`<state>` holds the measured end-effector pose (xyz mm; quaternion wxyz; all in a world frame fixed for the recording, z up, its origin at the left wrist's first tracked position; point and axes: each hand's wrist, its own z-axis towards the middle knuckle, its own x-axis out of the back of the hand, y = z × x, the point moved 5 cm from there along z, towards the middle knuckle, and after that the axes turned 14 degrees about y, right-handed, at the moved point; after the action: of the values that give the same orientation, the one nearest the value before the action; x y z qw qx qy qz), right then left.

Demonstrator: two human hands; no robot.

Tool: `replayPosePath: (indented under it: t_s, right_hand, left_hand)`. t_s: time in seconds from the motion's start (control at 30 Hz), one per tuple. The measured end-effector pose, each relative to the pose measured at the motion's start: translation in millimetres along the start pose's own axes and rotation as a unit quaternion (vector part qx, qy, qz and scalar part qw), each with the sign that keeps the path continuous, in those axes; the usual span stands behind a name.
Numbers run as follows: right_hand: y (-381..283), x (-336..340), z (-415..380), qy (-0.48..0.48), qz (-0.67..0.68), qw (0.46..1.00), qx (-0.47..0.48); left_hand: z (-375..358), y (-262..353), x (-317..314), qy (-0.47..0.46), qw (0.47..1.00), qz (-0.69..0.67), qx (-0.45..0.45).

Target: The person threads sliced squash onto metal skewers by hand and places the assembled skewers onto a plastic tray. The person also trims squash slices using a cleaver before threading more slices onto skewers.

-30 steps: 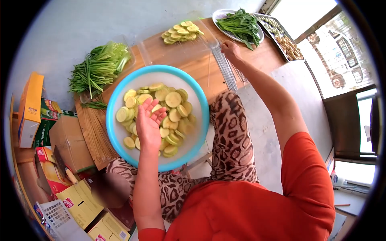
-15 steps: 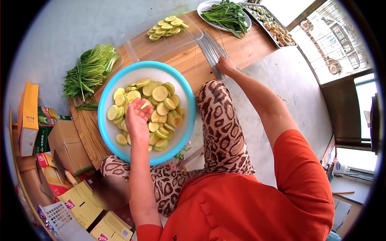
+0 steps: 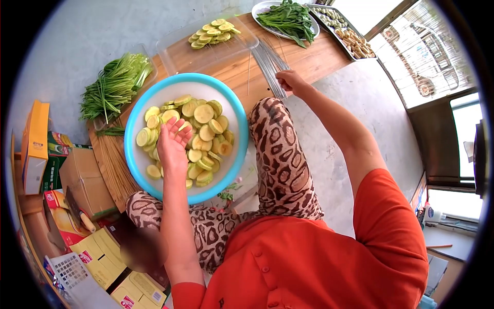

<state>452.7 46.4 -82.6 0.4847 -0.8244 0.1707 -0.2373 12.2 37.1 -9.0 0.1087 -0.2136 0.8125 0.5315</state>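
Note:
A blue-rimmed bowl (image 3: 131,129) full of sliced zucchini (image 3: 206,114) rests on my lap against the wooden table (image 3: 319,59). My left hand (image 3: 172,141) lies in the bowl on the slices, fingers spread, holding nothing that I can see. My right hand (image 3: 289,81) is at the near end of a bundle of metal skewers (image 3: 265,54) on the table edge, its fingers curled around them.
A clear tray (image 3: 180,54) holds more zucchini slices (image 3: 212,31). Green chives (image 3: 116,82) lie at the left, and a plate of leafy greens (image 3: 288,18) and a metal tray of skewered food (image 3: 350,33) at the far end. Bamboo sticks (image 3: 110,165) and cardboard boxes (image 3: 87,180) sit at left.
My right hand drew back along the metal skewers from their far end to the near table edge. The left hand stayed in the bowl, shifting slightly over the slices.

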Motion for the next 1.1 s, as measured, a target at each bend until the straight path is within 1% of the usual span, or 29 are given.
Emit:
replayPosePath:
  t_s: [0.03,0.07,0.1,0.13,0.2,0.27,0.3,0.33,0.4,0.47,0.53,0.6,0.67,0.7,0.8,0.87,0.93,0.97,1.0,1.03,1.07,1.1]
  right_hand:
    - [-2.4,-2.1,-6.0,-0.012,0.103,0.993,-0.061]
    - [-9.5,-0.8,-11.3,-0.016,0.100,0.993,-0.061]
    - [-17.9,-5.6,-18.2,-0.088,0.215,0.968,-0.096]
    - [-32.1,-15.8,-33.8,-0.159,0.325,0.923,-0.133]
    - [-67.5,-23.0,-69.5,-0.168,0.341,0.921,-0.079]
    - [-96.5,-37.2,-107.6,-0.244,0.347,0.905,-0.033]
    - [-112.5,-45.7,-136.1,-0.249,0.343,0.906,-0.015]
    - [-117.9,-54.4,-156.3,-0.254,0.342,0.905,-0.018]
    - [-126.9,-75.1,-198.9,-0.326,0.218,0.917,0.081]
    - [-121.2,-100.6,-246.0,-0.304,0.111,0.940,0.109]
    - [-98.5,-126.9,-273.5,-0.339,0.037,0.937,0.079]
    - [-69.6,-149.2,-283.6,-0.381,-0.013,0.923,0.057]
    - [-51.0,-162.5,-292.4,-0.407,-0.027,0.913,0.016]
    - [-45.0,-168.2,-294.0,-0.425,-0.035,0.904,0.012]
    - [-41.7,-179.7,-288.6,-0.426,-0.006,0.905,-0.005]
    - [-44.4,-188.1,-277.6,-0.423,0.008,0.906,-0.002]
    - [-47.6,-193.5,-256.5,-0.369,0.040,0.927,0.054]
    - [-50.8,-192.4,-245.0,-0.338,0.067,0.937,0.064]
    - [-56.8,-187.9,-235.2,-0.292,0.104,0.946,0.096]
    - [-56.8,-182.5,-221.8,-0.257,0.136,0.953,0.087]
    - [-56.2,-174.9,-208.7,-0.221,0.167,0.958,0.077]
    - [-58.1,-166.7,-201.7,-0.203,0.191,0.958,0.061]
  left_hand:
    - [0.0,1.0,1.1,0.001,1.000,-0.005,0.000]
    - [1.0,2.7,2.5,0.005,1.000,-0.008,-0.001]
    - [2.2,5.4,4.0,0.003,1.000,-0.012,-0.010]
    - [1.6,8.7,6.1,0.004,1.000,-0.015,-0.020]
    - [3.9,13.5,11.6,0.013,0.999,-0.030,-0.021]
    - [5.0,19.6,15.9,0.027,0.999,-0.033,-0.027]
    - [4.2,22.2,16.3,0.031,0.999,-0.028,-0.030]
    - [4.4,24.3,16.8,0.032,0.999,-0.024,-0.032]
    - [7.4,24.9,17.8,0.018,0.999,-0.019,-0.034]
    - [3.1,27.9,12.5,-0.009,0.999,-0.021,-0.033]
    - [2.1,28.7,10.0,-0.022,0.999,-0.043,-0.025]
    - [5.9,26.9,13.7,-0.031,0.997,-0.063,-0.016]
    - [12.1,25.6,19.6,-0.065,0.995,-0.052,-0.048]
    - [11.6,25.3,20.9,-0.058,0.995,-0.079,-0.034]
    - [5.4,24.1,15.8,-0.090,0.994,-0.057,-0.036]
    - [-0.6,17.8,5.9,-0.138,0.990,-0.009,-0.037]
    - [-8.8,10.5,-3.5,-0.139,0.988,0.052,-0.033]
    - [-6.3,3.5,-4.1,-0.128,0.986,0.096,-0.050]
    - [-5.4,0.0,-6.5,-0.128,0.976,0.153,-0.085]
    - [-3.7,-4.6,-8.2,-0.116,0.947,0.251,-0.163]
    - [-2.5,-9.9,-9.6,-0.103,0.902,0.345,-0.238]
    - [-9.1,-7.3,-17.5,-0.101,0.812,0.436,-0.374]
